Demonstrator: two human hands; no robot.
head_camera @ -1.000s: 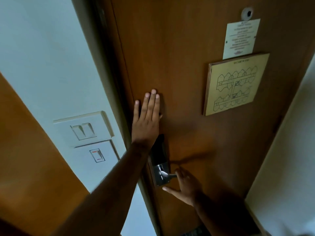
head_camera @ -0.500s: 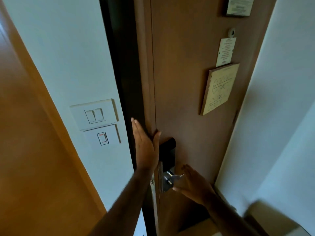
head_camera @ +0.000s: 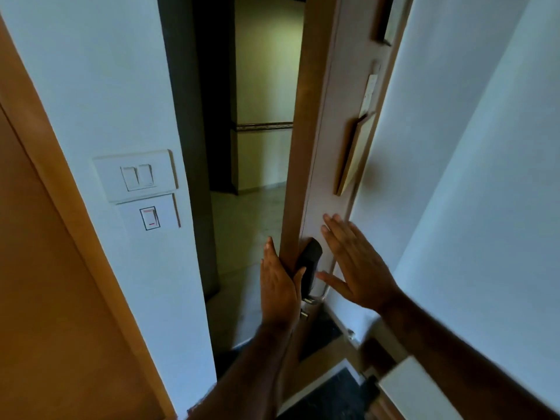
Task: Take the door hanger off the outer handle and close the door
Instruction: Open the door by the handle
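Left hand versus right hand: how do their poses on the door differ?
The left hand wraps the door's free edge, thumb on the inner face; the right hand lies flat, fingers spread, on the inner face beside the black lock housing. Both are bare and hold nothing.

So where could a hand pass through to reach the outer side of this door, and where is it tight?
The free gap lies between the wall edge and the door edge, above the left hand. It is crowded low down: that hand wraps the edge beside the black lock body, with the right hand open over the inner handle.
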